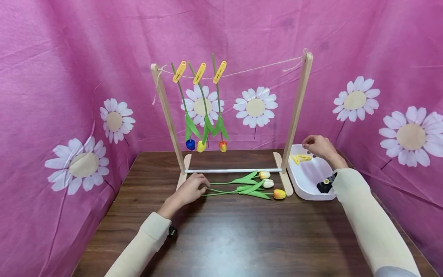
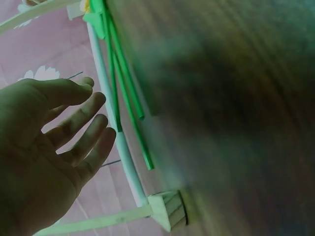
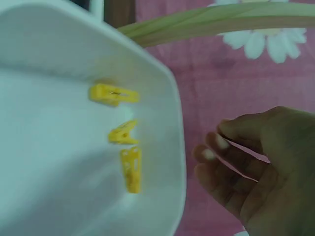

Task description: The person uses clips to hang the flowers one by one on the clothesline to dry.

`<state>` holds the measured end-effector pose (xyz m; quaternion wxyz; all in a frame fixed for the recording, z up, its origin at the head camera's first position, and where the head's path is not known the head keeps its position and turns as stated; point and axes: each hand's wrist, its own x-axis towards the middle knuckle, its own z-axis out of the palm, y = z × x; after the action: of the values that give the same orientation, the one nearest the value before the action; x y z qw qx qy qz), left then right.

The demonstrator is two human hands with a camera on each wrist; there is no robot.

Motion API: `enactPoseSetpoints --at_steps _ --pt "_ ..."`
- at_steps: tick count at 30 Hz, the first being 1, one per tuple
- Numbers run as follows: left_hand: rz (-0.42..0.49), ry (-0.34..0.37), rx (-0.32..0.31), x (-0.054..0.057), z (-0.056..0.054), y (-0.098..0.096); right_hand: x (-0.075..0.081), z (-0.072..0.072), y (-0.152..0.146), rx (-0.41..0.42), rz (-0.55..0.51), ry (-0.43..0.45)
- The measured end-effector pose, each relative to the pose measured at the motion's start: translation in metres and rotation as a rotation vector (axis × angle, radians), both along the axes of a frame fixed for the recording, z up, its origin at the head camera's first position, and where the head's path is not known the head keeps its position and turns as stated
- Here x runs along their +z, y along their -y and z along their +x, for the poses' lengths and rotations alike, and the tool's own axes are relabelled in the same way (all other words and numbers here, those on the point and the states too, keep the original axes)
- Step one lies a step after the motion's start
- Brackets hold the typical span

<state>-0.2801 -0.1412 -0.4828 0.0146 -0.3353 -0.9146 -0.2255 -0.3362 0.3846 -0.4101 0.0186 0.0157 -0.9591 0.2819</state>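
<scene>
My left hand (image 1: 189,189) hovers by the stem ends of artificial tulips on the table, fingers loosely bent and holding nothing. These are a pale yellow tulip (image 1: 264,175), a white tulip (image 1: 268,183) and an orange-yellow tulip (image 1: 279,194), with their green stems (image 2: 129,93) pointing at that hand. Over the far end of a white tray (image 1: 311,192) is my right hand (image 1: 322,147), its fingers relaxed around nothing. Three yellow clothespins (image 3: 130,169) lie inside the tray. Upside down from a string hang a blue tulip (image 1: 190,144), a yellow tulip (image 1: 202,146) and a red-orange tulip (image 1: 223,146), each held by a yellow clothespin.
A wooden frame (image 1: 298,111) with two posts carries the sagging string (image 1: 263,69). Its white crossbar (image 1: 233,170) runs low behind the loose tulips. Pink cloth (image 1: 221,23) with printed daisies surrounds the brown table (image 1: 221,238).
</scene>
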Motion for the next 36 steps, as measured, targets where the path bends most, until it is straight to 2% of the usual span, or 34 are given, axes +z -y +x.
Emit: enactPoseSetpoints --at_steps 7,12,17,22,27,32,36 --pt "-0.069 -0.092 -0.026 -0.008 0.004 -0.005 -0.024 -0.011 -0.002 0.084 0.131 0.061" --pt "-0.099 -0.121 -0.022 -0.011 0.005 -0.007 -0.038 -0.015 0.005 0.173 0.117 0.076" --pt "-0.08 -0.121 -0.003 -0.013 0.003 -0.007 -0.047 -0.018 0.016 0.199 0.096 0.098" --pt "-0.015 -0.013 0.029 -0.013 0.001 -0.005 -0.049 -0.019 0.027 0.233 0.102 0.15" --pt "0.117 0.102 0.04 -0.012 -0.002 -0.003 -0.052 -0.02 0.03 0.247 0.108 0.208" --pt "0.259 0.224 0.109 -0.009 -0.003 0.0 -0.049 -0.018 0.033 0.236 0.12 0.232" --pt "0.378 0.344 0.17 -0.004 -0.003 0.001 -0.045 -0.016 0.034 0.224 0.082 0.237"
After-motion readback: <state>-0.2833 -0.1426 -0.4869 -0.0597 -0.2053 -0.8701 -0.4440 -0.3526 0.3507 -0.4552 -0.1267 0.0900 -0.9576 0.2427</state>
